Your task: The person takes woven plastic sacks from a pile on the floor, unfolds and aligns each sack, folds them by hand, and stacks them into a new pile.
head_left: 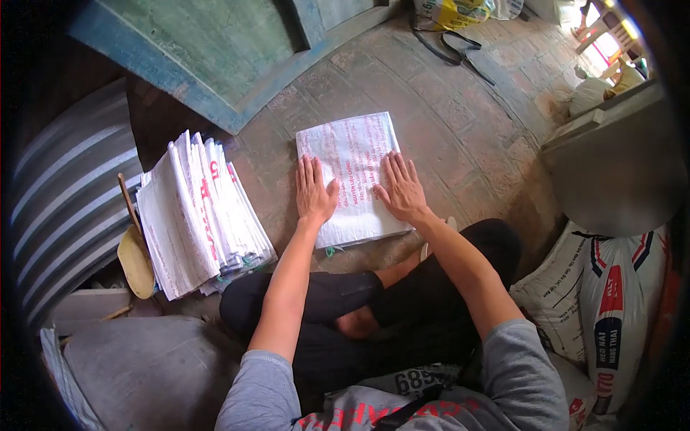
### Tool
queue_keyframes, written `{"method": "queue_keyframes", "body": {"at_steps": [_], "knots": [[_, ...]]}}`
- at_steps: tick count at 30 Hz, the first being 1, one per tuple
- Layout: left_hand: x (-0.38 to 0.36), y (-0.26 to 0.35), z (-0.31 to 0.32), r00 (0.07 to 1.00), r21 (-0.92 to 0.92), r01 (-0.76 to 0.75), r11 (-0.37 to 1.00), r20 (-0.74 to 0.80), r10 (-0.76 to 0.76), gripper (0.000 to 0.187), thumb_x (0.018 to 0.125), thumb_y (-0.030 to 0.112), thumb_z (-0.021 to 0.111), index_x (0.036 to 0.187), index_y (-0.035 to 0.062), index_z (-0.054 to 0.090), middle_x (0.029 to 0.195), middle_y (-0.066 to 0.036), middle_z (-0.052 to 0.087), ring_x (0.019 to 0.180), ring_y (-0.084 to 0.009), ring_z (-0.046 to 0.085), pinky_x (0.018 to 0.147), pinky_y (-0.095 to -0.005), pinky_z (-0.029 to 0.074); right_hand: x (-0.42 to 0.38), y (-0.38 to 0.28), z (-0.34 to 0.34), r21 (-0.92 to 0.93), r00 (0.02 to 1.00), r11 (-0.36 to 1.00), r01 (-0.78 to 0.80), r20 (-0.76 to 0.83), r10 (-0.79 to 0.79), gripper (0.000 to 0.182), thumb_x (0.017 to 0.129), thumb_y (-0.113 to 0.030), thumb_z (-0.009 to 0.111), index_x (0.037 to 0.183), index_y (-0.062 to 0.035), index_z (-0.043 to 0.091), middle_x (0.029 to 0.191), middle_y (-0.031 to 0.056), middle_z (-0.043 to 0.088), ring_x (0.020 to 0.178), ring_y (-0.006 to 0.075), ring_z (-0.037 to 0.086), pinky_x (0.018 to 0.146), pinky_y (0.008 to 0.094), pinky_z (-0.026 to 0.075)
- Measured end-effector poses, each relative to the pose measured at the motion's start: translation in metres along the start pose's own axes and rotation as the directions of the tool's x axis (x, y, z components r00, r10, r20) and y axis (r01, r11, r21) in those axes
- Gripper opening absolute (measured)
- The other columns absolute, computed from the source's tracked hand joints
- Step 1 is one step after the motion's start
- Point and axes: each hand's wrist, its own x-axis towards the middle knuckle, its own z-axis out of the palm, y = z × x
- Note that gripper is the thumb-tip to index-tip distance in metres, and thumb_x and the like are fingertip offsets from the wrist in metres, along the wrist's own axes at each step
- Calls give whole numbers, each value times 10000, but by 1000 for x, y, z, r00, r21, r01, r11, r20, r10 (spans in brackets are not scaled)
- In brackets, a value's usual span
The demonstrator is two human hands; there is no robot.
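Note:
A white woven sack [353, 151] with rows of red print lies folded into a flat rectangle on the brick floor before me. My left hand [314, 190] rests flat on its left side, fingers stretched out. On its right side my right hand [400, 188] presses down the same way, fingers extended and the thumb pointing inward. Neither hand grips anything. A bit of green string [330, 251] sticks out at the sack's near edge. To the left stands a bundle of folded white sacks [194, 215] with red and pink print, leaning together.
A blue-green wooden door [215, 57] stands beyond at the upper left. Corrugated metal sheet [79, 179] and a yellowish scoop-like object [135, 262] are at the left. Full printed sacks [611, 309] sit at the right. A black strap [453, 50] lies on the far floor.

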Motion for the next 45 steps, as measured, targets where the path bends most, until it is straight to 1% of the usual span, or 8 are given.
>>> {"method": "queue_keyframes", "body": {"at_steps": [11, 18, 21, 26, 29, 32, 36, 45], "knots": [[-3, -10, 4, 1000, 37, -24, 999, 11, 23, 823, 928, 451, 520, 1504, -59, 228, 1591, -268, 142, 1493, -370, 117, 1218, -458, 110, 0, -3, 4, -15, 995, 1000, -23, 92, 24, 768, 979, -509, 390, 1530, -4, 213, 1611, 187, 168, 1508, 306, 115, 1221, 480, 62], [-46, 27, -54, 766, -90, 642, 762, 120, -632, 703, 825, 430, 634, 1355, -8, 485, 1321, -239, 532, 1283, -397, 454, 1124, -489, 295, -34, -11, -41, 265, 847, 805, -531, 186, 498, 714, 781, -342, 718, 1343, 11, 454, 1324, 244, 520, 1234, 385, 512, 1008, 484, 424], [-61, 25, -62, 650, -109, 746, 656, 329, -685, 591, 790, 397, 633, 1226, -2, 619, 1212, -251, 631, 1200, -383, 573, 1035, -461, 423, -46, 17, -20, 240, 785, 754, -611, 306, 538, 511, 779, -341, 706, 1150, -5, 607, 1027, 223, 681, 1008, 352, 658, 857, 403, 527], [-65, -27, 6, 629, -378, 778, 502, 456, -630, 568, 772, 372, 604, 1085, -96, 674, 1125, -311, 656, 1132, -417, 620, 946, -436, 480, -37, -14, -71, 581, 710, 411, -703, 532, 461, 472, 860, -328, 596, 1153, 39, 537, 1104, 276, 647, 1070, 430, 617, 911, 463, 491], [-58, 11, -50, 625, -480, 772, 416, 459, -631, 485, 799, 356, 613, 933, -104, 692, 976, -219, 714, 944, -285, 678, 827, -391, 497, -17, 3, -57, 669, 780, 507, -544, 179, 600, 399, 914, -288, 530, 1154, 31, 530, 1121, 301, 626, 1080, 425, 613, 885, 470, 499], [-43, -6, -22, 833, -755, 457, 470, 179, -523, 412, 869, 278, 634, 1136, -35, 616, 944, -105, 677, 801, -221, 645, 747, -351, 507, -12, 30, -123, 690, 755, 520, -503, 58, 653, 364, 926, -264, 523, 1171, 6, 526, 1117, 315, 621, 1072, 423, 615, 901, 464, 489], [-50, 15, -40, 843, -804, 460, 377, 263, -469, 494, 883, 280, 638, 1267, -11, 530, 968, -72, 660, 754, -163, 626, 634, -299, 492, -36, 124, -180, 787, 710, 441, -432, -5, 705, 365, 917, -225, 541, 1207, -6, 513, 1034, 183, 629, 985, 283, 618, 832, 439, 519], [-51, 24, -49, 776, -713, 613, 342, 458, -434, 476, 908, 300, 615, 1282, 19, 524, 1006, -43, 659, 779, -121, 627, 604, -252, 479, -131, 288, -59, 946, 427, -232, -227, 311, 849, 441, 891, -86, 456, 1293, 96, 471, 1167, 231, 588, 1023, 339, 612, 751, 479, 552]]}}
